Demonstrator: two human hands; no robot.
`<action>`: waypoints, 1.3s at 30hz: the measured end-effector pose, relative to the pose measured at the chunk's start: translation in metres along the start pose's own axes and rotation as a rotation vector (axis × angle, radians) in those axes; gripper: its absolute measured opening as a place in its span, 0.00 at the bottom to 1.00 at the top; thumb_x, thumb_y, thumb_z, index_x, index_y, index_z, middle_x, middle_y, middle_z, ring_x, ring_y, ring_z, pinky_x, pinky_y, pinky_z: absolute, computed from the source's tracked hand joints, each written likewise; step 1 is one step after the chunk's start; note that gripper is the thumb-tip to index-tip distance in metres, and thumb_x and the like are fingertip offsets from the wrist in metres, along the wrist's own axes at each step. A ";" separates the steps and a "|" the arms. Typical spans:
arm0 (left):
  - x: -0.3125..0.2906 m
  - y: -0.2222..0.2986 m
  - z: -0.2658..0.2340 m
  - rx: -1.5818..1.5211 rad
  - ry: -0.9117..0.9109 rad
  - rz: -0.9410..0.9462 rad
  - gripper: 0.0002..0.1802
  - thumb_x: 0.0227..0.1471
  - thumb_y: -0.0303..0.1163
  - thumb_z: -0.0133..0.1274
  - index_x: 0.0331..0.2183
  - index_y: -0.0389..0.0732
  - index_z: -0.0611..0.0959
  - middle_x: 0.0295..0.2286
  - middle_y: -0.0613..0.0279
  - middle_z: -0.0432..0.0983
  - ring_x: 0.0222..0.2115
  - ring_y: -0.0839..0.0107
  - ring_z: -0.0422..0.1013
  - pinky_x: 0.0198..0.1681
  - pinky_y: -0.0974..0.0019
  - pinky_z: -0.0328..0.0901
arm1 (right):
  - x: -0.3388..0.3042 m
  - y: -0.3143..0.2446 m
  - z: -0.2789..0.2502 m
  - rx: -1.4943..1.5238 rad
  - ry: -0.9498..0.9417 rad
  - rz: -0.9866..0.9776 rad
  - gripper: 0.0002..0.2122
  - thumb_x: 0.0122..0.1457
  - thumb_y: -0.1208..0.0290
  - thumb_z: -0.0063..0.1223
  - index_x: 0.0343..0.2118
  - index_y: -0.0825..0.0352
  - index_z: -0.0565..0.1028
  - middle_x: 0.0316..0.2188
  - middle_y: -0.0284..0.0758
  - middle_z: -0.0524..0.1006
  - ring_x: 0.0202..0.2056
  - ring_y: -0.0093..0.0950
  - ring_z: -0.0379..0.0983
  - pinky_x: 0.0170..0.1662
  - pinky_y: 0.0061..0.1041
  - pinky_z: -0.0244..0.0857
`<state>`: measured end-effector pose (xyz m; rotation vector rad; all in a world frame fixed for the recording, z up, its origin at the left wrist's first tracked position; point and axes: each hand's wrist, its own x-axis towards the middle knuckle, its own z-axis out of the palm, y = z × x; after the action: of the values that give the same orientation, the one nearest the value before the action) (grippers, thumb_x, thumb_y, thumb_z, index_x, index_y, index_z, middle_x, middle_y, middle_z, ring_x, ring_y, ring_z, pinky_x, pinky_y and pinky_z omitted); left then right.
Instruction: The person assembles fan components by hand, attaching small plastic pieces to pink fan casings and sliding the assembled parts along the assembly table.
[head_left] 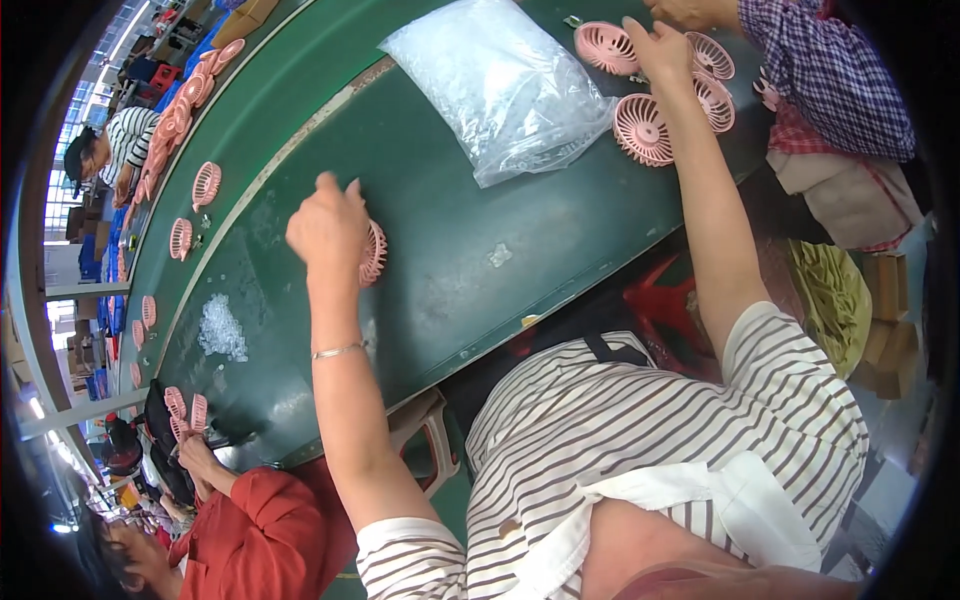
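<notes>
Holding a pink grille (372, 252) on edge against the green bench (450, 250), my left hand (328, 225) has its fingers curled shut round the rim. My right hand (660, 48) reaches far out to the pile of grilles (645, 128) beside the clear bag (500, 85); its fingers look half open and rest on one grille, though I cannot tell if they have gripped it. Judging by how things lie, I am midway: one grille is in hand, several wait in the pile, and more sit along the belt (205, 185) at my left. A heap of small clear bits (220, 328) lies near.
</notes>
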<state>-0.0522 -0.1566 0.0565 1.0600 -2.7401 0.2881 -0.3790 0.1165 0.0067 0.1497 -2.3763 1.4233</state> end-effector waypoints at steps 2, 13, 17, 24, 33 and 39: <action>-0.009 -0.010 -0.004 -0.085 0.022 -0.076 0.18 0.51 0.44 0.50 0.37 0.40 0.79 0.28 0.45 0.78 0.31 0.49 0.75 0.37 0.52 0.68 | 0.008 0.032 -0.019 -0.482 0.376 -0.731 0.25 0.51 0.56 0.57 0.41 0.77 0.74 0.35 0.43 0.78 0.37 0.27 0.74 0.41 0.23 0.66; -0.082 -0.070 -0.005 -0.681 0.214 -0.070 0.17 0.45 0.30 0.54 0.41 0.39 0.79 0.40 0.49 0.74 0.41 0.55 0.71 0.44 0.59 0.65 | -0.170 -0.058 -0.020 -0.192 -0.407 -0.476 0.07 0.49 0.67 0.56 0.25 0.66 0.77 0.25 0.38 0.76 0.27 0.38 0.74 0.30 0.35 0.66; -0.099 -0.060 0.011 -0.849 0.084 -0.075 0.18 0.47 0.32 0.54 0.43 0.40 0.79 0.40 0.48 0.75 0.42 0.54 0.71 0.47 0.60 0.64 | -0.174 -0.056 -0.011 -0.248 -0.423 -0.552 0.06 0.49 0.69 0.57 0.23 0.67 0.76 0.23 0.38 0.75 0.26 0.39 0.73 0.29 0.36 0.65; -0.113 -0.048 0.025 -1.205 0.140 -0.266 0.18 0.49 0.29 0.55 0.44 0.37 0.79 0.33 0.59 0.76 0.31 0.73 0.72 0.37 0.70 0.66 | -0.181 -0.055 -0.014 -0.187 -0.402 -0.682 0.04 0.48 0.73 0.57 0.25 0.67 0.76 0.25 0.39 0.72 0.28 0.39 0.72 0.32 0.35 0.65; -0.141 -0.021 0.011 -1.790 0.183 -0.319 0.15 0.47 0.20 0.57 0.40 0.30 0.77 0.35 0.55 0.77 0.36 0.73 0.73 0.43 0.71 0.67 | -0.194 -0.055 -0.023 -0.135 -0.397 -0.787 0.04 0.48 0.77 0.55 0.27 0.68 0.73 0.25 0.40 0.70 0.31 0.40 0.69 0.34 0.36 0.63; -0.151 -0.009 -0.003 -1.859 0.237 -0.330 0.13 0.44 0.19 0.60 0.35 0.32 0.76 0.33 0.55 0.77 0.32 0.75 0.72 0.39 0.73 0.68 | -0.193 -0.069 -0.046 0.067 -0.402 -0.565 0.03 0.51 0.79 0.55 0.30 0.70 0.74 0.23 0.34 0.75 0.21 0.23 0.70 0.27 0.21 0.64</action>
<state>0.0645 -0.0653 0.0237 0.6261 -1.3706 -1.6242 -0.1698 0.1043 0.0142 1.1197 -2.2956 1.2700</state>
